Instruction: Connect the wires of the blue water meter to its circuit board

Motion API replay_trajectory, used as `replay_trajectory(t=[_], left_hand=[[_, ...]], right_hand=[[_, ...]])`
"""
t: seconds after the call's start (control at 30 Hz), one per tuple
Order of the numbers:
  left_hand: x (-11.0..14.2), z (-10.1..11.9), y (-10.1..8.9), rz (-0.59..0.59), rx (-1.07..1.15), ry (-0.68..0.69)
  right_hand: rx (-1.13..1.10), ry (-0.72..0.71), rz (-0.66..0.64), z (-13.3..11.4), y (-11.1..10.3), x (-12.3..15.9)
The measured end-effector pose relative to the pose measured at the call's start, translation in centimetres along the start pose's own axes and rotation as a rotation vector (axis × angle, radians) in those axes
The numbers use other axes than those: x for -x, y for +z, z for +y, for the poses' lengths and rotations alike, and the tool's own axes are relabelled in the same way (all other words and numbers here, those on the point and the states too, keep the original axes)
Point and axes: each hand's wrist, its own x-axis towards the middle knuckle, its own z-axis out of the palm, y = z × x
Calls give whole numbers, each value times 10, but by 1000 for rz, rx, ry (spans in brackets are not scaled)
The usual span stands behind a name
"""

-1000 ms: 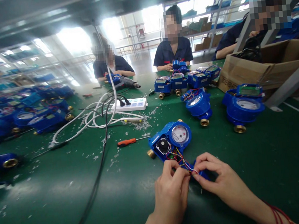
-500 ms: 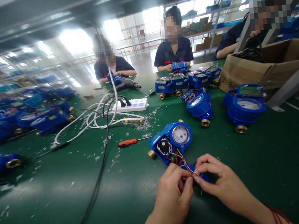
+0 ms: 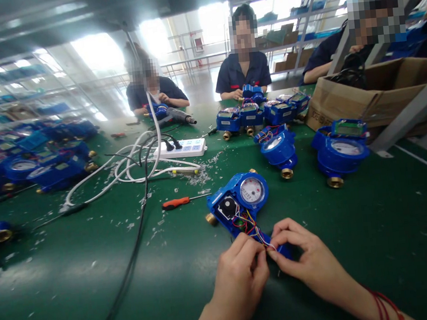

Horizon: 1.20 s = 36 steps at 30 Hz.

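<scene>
— Near the front edge of the green table (image 3: 355, 247), what are the two hands busy with?

— Both are pinched on the thin coloured wires (image 3: 255, 230) that run out of the open blue water meter (image 3: 239, 202). The left hand (image 3: 238, 277) has thumb and forefinger closed on the wire ends; the right hand (image 3: 304, 256) has its fingertips closed on the same ends and also rests on a small blue part (image 3: 281, 250) lying just under them.

— Why hold them so close together?

— My guess is that the strands are fine and short, so the fingertips meet almost touching to keep the ends steady. The meter lies flat just beyond the hands, dial up, open side toward them, which keeps the wires within reach.

— Anything else close by?

— An orange-handled screwdriver (image 3: 176, 202) lies to the left of the meter, with white scraps around it. More blue meters (image 3: 342, 153) sit further back, beside a cardboard box (image 3: 372, 96). White cables (image 3: 124, 170) loop toward a power strip (image 3: 182, 147).

— What can't you make out?

— The wire tips are hidden between the fingers, so I can't tell whether they are being joined or stripped. Most of the blue part is covered by the right hand.
</scene>
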Motion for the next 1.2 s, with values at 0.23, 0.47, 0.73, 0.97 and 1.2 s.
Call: replay_trajectory(t=[0.23,0.47,0.73,0.97,1.2], left_hand=[[-1,0,-1,48,-4,-71],[-2,3,-3,18,63,-134],[-4,8,-7,-20,219,-260],[-6,9,-6,-4,408,-403],[-5,11,-6,68,278,-286]], right_hand=[[-13,50,-11,2,-1,-1],[-87,87,-39,-1,-3,0],[-122,49,-28,1,-2,0],[-168,98,-84,1,-4,-2],[-190,110,-36,3,-1,-2]])
